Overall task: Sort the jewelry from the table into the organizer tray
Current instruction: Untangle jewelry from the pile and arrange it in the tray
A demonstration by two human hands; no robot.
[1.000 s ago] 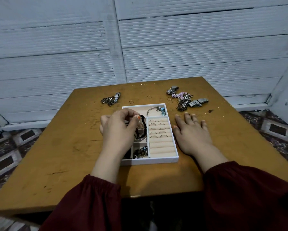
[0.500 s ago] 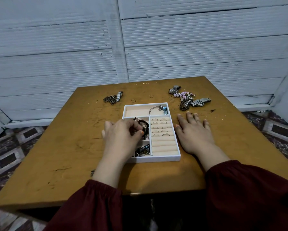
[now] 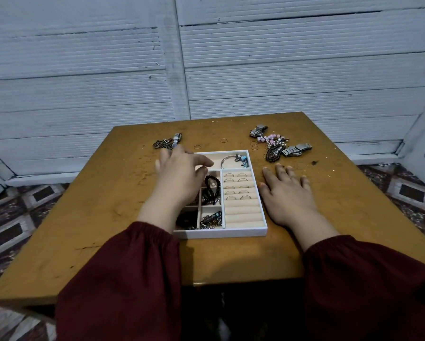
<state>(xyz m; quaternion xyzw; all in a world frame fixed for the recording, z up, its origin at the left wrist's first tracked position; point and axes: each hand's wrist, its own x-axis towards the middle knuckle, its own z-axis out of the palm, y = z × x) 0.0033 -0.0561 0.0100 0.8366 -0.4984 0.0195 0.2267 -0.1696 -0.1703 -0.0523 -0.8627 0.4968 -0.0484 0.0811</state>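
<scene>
A white organizer tray [image 3: 221, 234] sits mid-table. Its right section holds several rings [image 3: 236, 185] in beige rolls. A black bead bracelet [image 3: 210, 190] lies in a middle compartment, a silver bangle with blue charms [image 3: 233, 160] in the top one. My left hand [image 3: 179, 175] hovers over the tray's upper left with fingers spread and holds nothing. My right hand [image 3: 286, 190] rests flat on the table just right of the tray. Loose chains and a watch [image 3: 168, 142] lie at far left. A pile of watches and pink beads [image 3: 275, 145] lies at far right.
Loose gold rings [image 3: 197, 146] lie on the brown table [image 3: 108, 205] behind the tray. A white panelled wall stands close behind the table. Patterned floor tiles show on both sides.
My left hand let go of the black bead bracelet in the middle compartment, opened, and moved up toward the tray's far left corner. The right hand stayed flat.
</scene>
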